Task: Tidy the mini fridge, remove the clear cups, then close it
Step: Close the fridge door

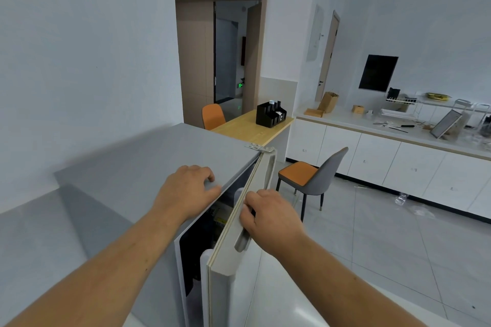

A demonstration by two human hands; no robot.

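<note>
The grey mini fridge (148,156) stands right below me, seen from above. Its door (225,284) is ajar by a narrow gap, hinged at the far right corner. My right hand (268,216) grips the top edge of the door at its recessed handle. My left hand (187,194) rests flat on the fridge's top near the front edge, fingers spread and holding nothing. Through the gap the inside is dark; only a bit of yellow shows there. No clear cups are visible.
A grey and orange chair (313,178) stands just right of the door. A wooden table (249,127) with a black organiser (271,114) lies behind the fridge. White cabinets and a cluttered counter (398,130) line the right wall. Tiled floor lies to the right.
</note>
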